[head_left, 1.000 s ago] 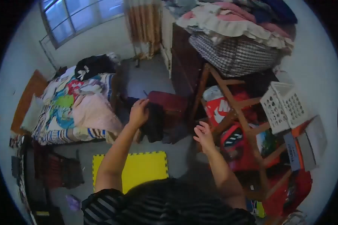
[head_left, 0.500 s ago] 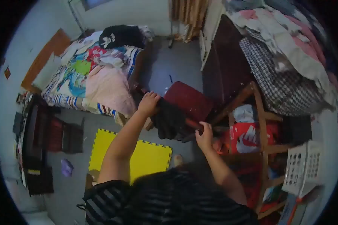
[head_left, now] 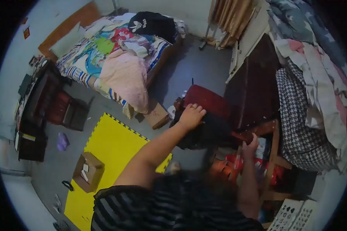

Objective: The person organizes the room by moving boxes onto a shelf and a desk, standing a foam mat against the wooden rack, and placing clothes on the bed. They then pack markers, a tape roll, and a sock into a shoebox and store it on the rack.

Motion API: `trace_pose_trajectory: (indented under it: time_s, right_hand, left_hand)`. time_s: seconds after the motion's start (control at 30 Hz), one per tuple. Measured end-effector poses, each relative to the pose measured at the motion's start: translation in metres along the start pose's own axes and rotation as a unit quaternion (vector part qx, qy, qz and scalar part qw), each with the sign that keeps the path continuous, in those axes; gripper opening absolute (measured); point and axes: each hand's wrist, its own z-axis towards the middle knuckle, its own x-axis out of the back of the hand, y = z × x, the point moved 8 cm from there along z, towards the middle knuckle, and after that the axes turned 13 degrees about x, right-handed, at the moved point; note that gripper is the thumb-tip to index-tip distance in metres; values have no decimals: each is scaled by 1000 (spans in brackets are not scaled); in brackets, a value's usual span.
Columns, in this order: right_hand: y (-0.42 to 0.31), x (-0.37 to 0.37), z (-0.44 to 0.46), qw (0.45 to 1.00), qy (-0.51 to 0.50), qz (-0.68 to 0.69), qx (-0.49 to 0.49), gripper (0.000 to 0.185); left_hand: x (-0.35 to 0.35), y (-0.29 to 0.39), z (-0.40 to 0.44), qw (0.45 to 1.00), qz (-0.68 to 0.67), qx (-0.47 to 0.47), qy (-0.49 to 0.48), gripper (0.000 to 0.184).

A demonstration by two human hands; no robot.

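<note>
A chair with a dark red seat (head_left: 207, 99) stands ahead of me, with a black cloth (head_left: 208, 131) draped over its wooden back. My left hand (head_left: 192, 116) lies over the top of that back, its fingers curled down on the cloth. At the right end of the back, where reddish wood (head_left: 240, 136) shows, my right hand (head_left: 251, 144) is closed around it. The chair's legs are hidden below the cloth and seat. A cardboard box (head_left: 157, 115) sits on the floor just left of the chair.
A wooden frame (head_left: 275, 144) with red bags inside stands close on the right, under a houndstooth cloth (head_left: 298, 119). Behind the chair rises a dark panel (head_left: 254, 81). A yellow mat (head_left: 119, 140) bearing an open box (head_left: 89, 184) lies left, near the bed (head_left: 162, 67).
My view has turned left and down. Chair and hands sit further right in view, and the cardboard box by the bed shows more fully. My left hand rests further in along the back.
</note>
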Motion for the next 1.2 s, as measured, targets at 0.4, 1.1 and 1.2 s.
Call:
trace_pose_trajectory:
  time_s: [0.4,1.1,1.2]
  right_hand:
    - [-277,-101,-22,886,-151,258,353,32]
    - [-576,-332,-362,565,-696,269,353,39]
    - [-611,-347,-399,545,-743,264,284,39]
  left_hand:
    - [44,-61,-87,979,-150,92,97,67]
    - [71,-218,-680,576,-240,688,370,45]
    - [81,-225,-735,492,-272,733,383,43]
